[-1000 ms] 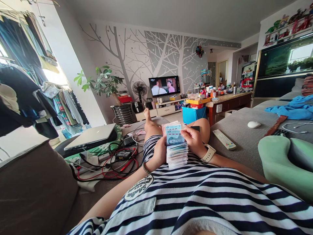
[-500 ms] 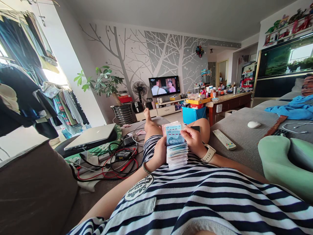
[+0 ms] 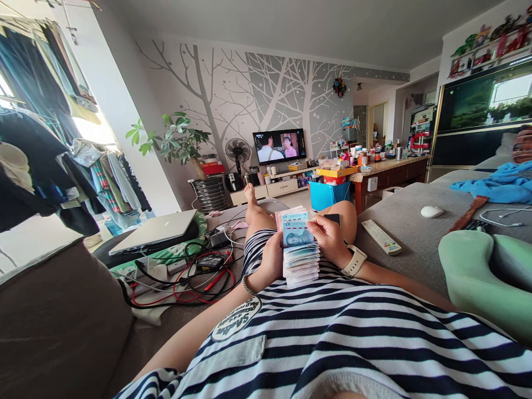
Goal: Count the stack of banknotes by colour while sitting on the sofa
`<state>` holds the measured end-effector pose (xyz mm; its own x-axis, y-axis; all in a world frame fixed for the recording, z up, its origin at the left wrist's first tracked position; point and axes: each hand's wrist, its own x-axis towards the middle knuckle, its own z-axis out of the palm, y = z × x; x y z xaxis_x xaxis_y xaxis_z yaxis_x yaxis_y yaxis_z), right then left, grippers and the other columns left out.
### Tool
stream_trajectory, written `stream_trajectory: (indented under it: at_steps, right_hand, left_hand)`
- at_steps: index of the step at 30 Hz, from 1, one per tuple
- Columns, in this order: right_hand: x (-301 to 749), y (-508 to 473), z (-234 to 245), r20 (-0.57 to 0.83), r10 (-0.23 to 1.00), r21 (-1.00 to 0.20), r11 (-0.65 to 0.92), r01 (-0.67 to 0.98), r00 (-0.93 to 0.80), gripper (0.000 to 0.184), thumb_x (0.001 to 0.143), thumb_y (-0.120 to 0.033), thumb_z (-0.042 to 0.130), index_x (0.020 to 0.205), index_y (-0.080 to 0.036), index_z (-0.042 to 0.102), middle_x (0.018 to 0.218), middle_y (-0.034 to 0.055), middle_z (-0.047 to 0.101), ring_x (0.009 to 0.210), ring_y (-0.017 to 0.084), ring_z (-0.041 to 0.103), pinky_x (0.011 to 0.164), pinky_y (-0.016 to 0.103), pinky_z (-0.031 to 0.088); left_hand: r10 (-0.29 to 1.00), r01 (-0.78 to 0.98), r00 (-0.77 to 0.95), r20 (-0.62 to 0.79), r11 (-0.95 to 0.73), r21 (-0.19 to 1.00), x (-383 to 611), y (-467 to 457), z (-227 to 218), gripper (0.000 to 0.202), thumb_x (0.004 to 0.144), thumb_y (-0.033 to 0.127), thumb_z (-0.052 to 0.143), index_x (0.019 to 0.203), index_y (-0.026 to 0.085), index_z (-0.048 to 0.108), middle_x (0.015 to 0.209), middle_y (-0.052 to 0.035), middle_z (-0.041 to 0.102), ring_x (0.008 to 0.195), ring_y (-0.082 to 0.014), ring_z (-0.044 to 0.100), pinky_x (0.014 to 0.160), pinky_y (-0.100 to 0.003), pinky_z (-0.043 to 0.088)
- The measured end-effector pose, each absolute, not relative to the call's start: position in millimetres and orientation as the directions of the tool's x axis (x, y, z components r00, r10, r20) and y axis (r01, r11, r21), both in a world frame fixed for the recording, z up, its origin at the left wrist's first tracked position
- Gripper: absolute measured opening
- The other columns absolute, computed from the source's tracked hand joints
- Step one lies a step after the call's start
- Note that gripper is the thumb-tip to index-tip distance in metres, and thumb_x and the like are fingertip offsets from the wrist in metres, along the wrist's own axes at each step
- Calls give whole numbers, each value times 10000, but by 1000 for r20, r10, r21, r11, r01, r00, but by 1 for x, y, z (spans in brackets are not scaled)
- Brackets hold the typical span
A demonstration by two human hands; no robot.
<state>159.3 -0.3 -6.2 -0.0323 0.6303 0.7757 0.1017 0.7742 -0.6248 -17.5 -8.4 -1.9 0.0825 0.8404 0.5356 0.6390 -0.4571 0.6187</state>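
Note:
A stack of banknotes is held above my lap, with blue 10 notes on top and pinkish notes showing behind. The lower part of the stack folds or fans toward my striped shirt. My left hand is closed round the stack's left side. At the upper right corner of the top blue note, my right hand pinches with thumb and forefinger; its other fingers are curled. Behind the right hand a dark flat object shows in part; I cannot tell what it is.
On my left lie a laptop and tangled cables. To my right on the grey sofa are a remote control, a white mouse and a green neck pillow. Ahead, a blue box stands beside a cluttered wooden table.

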Motion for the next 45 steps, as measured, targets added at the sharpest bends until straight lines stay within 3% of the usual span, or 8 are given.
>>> stream_trajectory:
  at_steps: [9,17,26,33,45]
  right_hand:
    - [160,2,-7,778,627,-622,777,96,-35,392,926,-502,528,678,-199,511,584,-22,433,568,134,395,539,264,294]
    - [160,1,-7,786,618,-612,784,104,-32,388,931,-493,525,679,-199,507,578,-24,417,568,133,388,535,262,292]
    - [160,1,-6,784,620,-612,781,121,-32,409,927,-527,518,682,-199,519,573,-20,429,569,137,402,532,260,305]
    - [161,3,-8,788,614,-606,786,118,-39,399,932,-512,518,685,-199,521,575,-20,436,567,136,406,536,261,303]
    - [160,1,-7,790,613,-606,788,108,-38,366,939,-463,528,690,-195,524,585,-22,460,570,131,415,542,260,298]
  left_hand:
    - [834,628,86,546,-471,620,-16,-9,0,206,789,127,440,811,163,642,898,-46,710,812,-178,523,819,-302,454]
    - [851,605,35,525,-436,666,-14,-12,4,243,839,163,392,704,179,593,776,-22,648,760,-166,499,759,-273,437]
    - [843,620,58,535,-451,642,-14,-13,5,265,872,184,375,708,171,583,782,-21,651,761,-161,478,765,-278,432]
    - [831,660,95,548,-464,591,-16,-11,2,171,797,147,424,783,163,594,891,-54,688,815,-179,521,803,-295,439]
    - [833,663,102,544,-465,587,-17,-10,1,173,793,133,419,786,154,591,897,-76,695,815,-182,527,796,-305,443]
